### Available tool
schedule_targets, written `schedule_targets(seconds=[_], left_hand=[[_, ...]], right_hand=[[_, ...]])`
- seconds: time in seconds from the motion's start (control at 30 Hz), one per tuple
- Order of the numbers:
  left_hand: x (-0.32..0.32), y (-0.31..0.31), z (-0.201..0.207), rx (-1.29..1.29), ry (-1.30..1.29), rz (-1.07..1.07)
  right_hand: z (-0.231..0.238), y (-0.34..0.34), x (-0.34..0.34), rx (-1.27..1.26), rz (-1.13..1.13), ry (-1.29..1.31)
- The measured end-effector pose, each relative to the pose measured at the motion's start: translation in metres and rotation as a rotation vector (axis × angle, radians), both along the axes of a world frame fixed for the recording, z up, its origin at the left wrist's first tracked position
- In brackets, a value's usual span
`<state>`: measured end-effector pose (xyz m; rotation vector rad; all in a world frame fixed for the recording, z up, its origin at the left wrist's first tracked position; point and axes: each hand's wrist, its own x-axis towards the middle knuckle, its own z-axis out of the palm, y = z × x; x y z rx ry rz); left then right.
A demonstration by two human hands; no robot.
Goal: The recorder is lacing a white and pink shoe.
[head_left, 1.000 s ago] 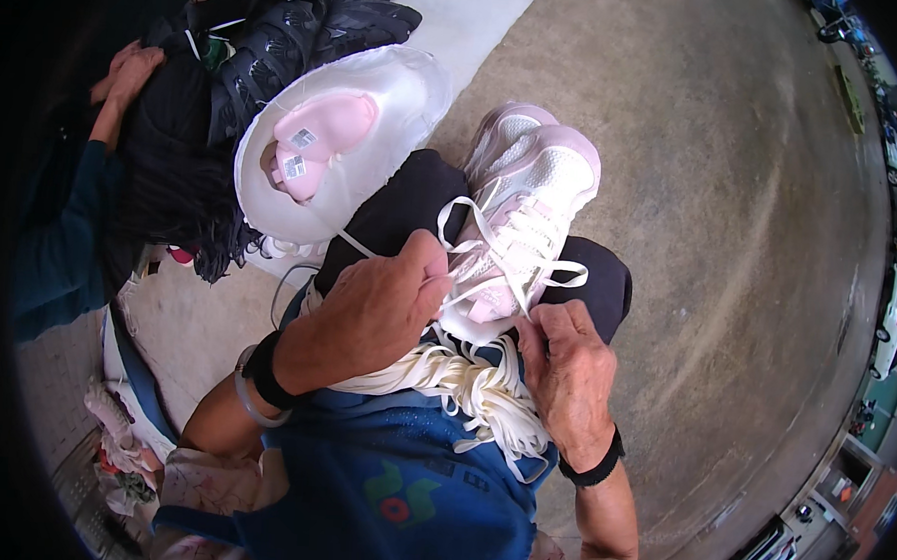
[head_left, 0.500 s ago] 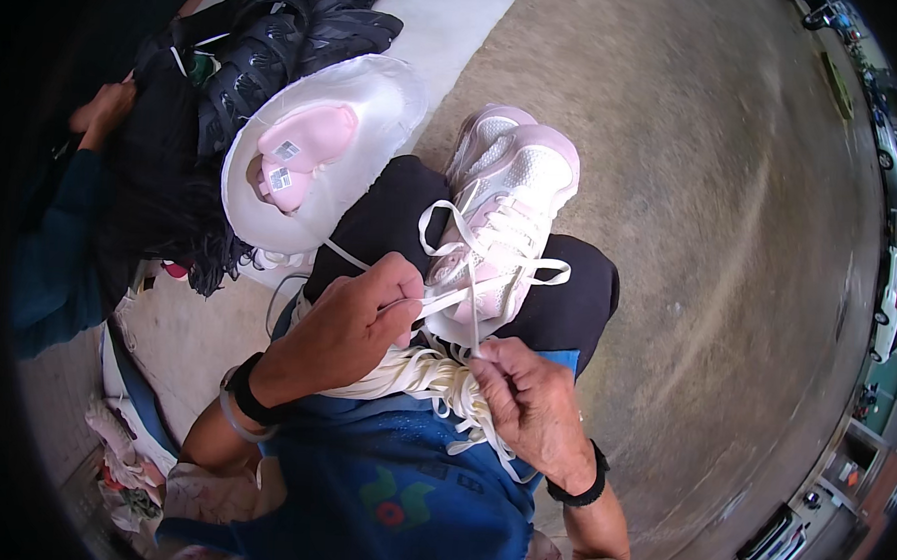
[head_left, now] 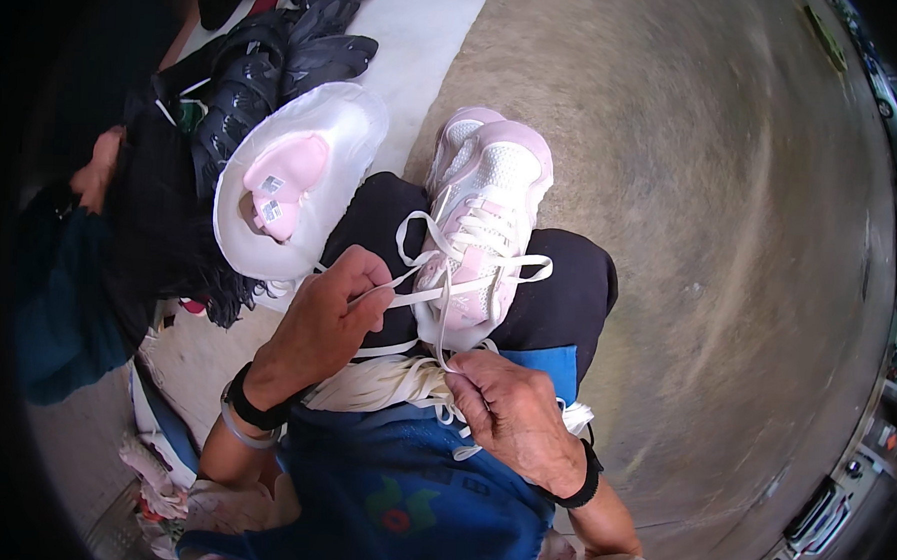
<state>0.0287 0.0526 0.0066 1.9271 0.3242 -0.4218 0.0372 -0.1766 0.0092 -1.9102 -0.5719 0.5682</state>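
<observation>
A pink-and-white sneaker (head_left: 497, 182) rests on my lap between my knees, with a second sneaker (head_left: 455, 140) partly hidden beneath it. White shoelaces run across its upper and hang in loose loops on both sides. My left hand (head_left: 319, 319) is closed, pinching a shoelace (head_left: 414, 296) pulled out to the left of the shoe. Below the shoe, my right hand (head_left: 515, 408) pinches another strand of lace (head_left: 446, 315) that runs down from the eyelets. Under both hands, a bundle of cream laces (head_left: 379, 382) lies across my lap on a blue apron (head_left: 410, 469).
A white, hat-shaped cloth container (head_left: 350, 126) holding pink shoe pieces (head_left: 288, 173) is at the left. Black shoes (head_left: 241, 101) are piled behind it. Another person's hand (head_left: 98, 170) is beside dark stringy material at far left. Parked vehicles line the far right.
The view has shifted slightly. My left hand has drawn its lace a little farther left from the shoe; my right hand still holds its strand below.
</observation>
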Motion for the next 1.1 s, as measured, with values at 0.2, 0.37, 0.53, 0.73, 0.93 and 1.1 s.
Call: schedule_targets(seconds=[0.2, 0.37, 0.53, 0.73, 0.93, 1.1], left_hand=[[0.005, 0.001, 0.001, 0.092, 0.019, -0.007], [0.006, 0.002, -0.001, 0.151, 0.025, -0.006], [0.005, -0.001, 0.001, 0.079, 0.026, 0.085], [-0.002, -0.003, 0.001, 0.044, -0.002, 0.081], [0.0, 0.006, 0.005, 0.1, -0.023, 0.021], [0.002, 0.01, 0.004, 0.192, -0.066, -0.056]], right_hand=[[-0.006, -0.011, 0.001, -0.01, -0.019, -0.004], [-0.009, -0.018, 0.004, 0.034, -0.065, -0.016], [-0.004, -0.02, 0.009, -0.02, 0.002, 0.109], [-0.007, -0.022, 0.006, 0.031, -0.034, 0.041], [0.001, -0.023, 0.008, 0.048, -0.065, 0.122], [0.004, -0.029, 0.012, -0.019, -0.167, 0.13]])
